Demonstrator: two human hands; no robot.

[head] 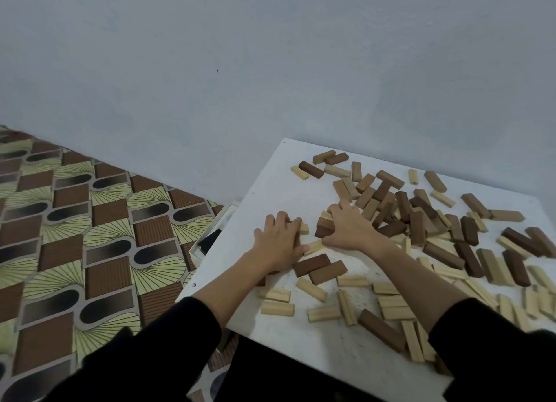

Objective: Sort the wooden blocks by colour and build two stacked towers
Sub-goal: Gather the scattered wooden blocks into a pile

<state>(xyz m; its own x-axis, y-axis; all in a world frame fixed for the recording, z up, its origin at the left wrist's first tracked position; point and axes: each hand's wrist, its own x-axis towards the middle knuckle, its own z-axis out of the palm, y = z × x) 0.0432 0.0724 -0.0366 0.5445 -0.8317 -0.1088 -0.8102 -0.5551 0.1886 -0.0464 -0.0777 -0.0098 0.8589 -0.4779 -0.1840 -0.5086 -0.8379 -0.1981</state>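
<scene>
On the white bench (270, 185) lie several dozen wooden blocks, too many and too overlapped to count exactly, in two colours — dark brown and pale. Just nearer the person than the two hands, two dark brown blocks (319, 268) lie side by side, touching; beyond these, toward the bench's near edge, about a dozen pale blocks (311, 289) are scattered flat. The mixed heap (421, 218) spreads to the right of the hands. The left hand (278, 240) lies palm down with fingers curled over a block — its grip hides most of it, a pale end showing at the fingertips. The right hand (349, 227) is cupped, fingers curled round a small stack of brown blocks (325, 225) at the heap's left edge
</scene>
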